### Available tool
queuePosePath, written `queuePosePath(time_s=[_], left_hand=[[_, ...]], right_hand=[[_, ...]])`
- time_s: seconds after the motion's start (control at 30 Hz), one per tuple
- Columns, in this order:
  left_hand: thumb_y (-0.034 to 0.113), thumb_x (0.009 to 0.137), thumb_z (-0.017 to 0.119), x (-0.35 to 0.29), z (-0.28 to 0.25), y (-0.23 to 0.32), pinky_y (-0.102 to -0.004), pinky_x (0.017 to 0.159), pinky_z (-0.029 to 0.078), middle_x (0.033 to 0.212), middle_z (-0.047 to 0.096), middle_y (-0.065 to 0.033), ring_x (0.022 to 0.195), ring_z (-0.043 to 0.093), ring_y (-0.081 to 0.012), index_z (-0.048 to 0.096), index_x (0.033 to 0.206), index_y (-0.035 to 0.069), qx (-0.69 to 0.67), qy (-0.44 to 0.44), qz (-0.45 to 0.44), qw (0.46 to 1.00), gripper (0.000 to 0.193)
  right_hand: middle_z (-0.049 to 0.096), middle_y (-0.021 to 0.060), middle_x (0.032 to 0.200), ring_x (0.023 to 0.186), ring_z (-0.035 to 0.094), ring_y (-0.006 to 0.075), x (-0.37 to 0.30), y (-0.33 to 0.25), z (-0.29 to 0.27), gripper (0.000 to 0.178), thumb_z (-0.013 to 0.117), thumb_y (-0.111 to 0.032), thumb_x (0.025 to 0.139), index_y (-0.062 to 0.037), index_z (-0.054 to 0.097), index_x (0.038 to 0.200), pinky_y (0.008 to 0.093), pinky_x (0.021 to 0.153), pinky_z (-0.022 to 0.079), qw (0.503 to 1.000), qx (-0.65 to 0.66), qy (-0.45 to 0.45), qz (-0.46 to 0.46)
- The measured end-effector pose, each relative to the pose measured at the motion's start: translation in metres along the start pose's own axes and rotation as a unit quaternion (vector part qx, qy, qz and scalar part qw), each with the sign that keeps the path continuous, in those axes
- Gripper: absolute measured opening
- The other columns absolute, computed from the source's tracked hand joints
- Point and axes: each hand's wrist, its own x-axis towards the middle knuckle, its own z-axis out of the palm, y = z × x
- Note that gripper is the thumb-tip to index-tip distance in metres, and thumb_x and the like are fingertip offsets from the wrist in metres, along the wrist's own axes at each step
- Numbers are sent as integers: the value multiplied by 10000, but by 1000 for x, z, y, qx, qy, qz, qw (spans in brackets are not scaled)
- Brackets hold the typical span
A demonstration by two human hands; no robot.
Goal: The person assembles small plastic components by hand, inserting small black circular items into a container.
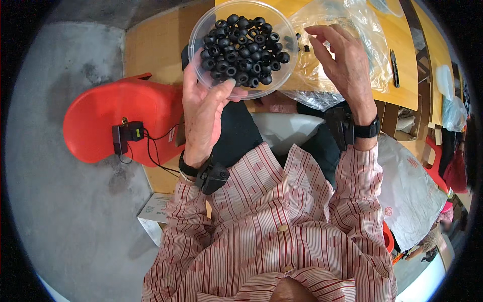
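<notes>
My left hand (204,113) grips the near left side of a round clear plastic tub (289,68), its thumb lying over the rim. Inside the tub is a heap of small, round black parts (244,50) with holes through them. To its right my right hand (347,65) hovers, thumb and forefinger apart and nothing visible between them. A few tiny black pieces (307,48) lie close to those fingertips, beside a crumpled clear plastic bag (375,38) on the yellow tabletop (406,93). What sits inside the bag is hard to make out.
A slim black tool (394,68) rests at the table's right. At left, black power adapters (128,133) with cables lie on a red plastic chair (90,116). A white box (153,207) stands on the floor, and a pale sack (412,194) hangs at right.
</notes>
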Motion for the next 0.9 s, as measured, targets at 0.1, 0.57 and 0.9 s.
queuePosePath(time_s=[0.1, 0.57, 0.9], left_hand=[[6, 809, 582, 0, 1, -2, -285, 651, 517, 1104, 591, -148, 739, 657, -209, 254, 1405, 22, -9, -6, 10, 1000, 680], [2, 819, 578, -1, -1, -3, -287, 669, 518, 1086, 602, -129, 786, 659, -213, 287, 1385, 38, -39, -33, -53, 997, 637], [45, 832, 594, -1, 7, -1, -309, 706, 537, 1113, 588, -134, 797, 660, -230, 263, 1404, 43, -8, -56, -55, 997, 661]], right_hand=[[627, 59, 825, 757, 607, 266, -2, -18, -6, 195, 665, -145, 769, -100, 648, 958, 393, 696, 447, 998, 27, -9, -58], [603, -56, 906, 877, 508, 177, -11, -58, -7, 398, 732, -354, 619, -139, 684, 950, 342, 800, 358, 960, -68, -169, -212], [636, -7, 991, 885, 539, 214, 27, -44, -3, 352, 577, 20, 723, -130, 676, 1025, 360, 796, 414, 977, 7, -88, -192]])
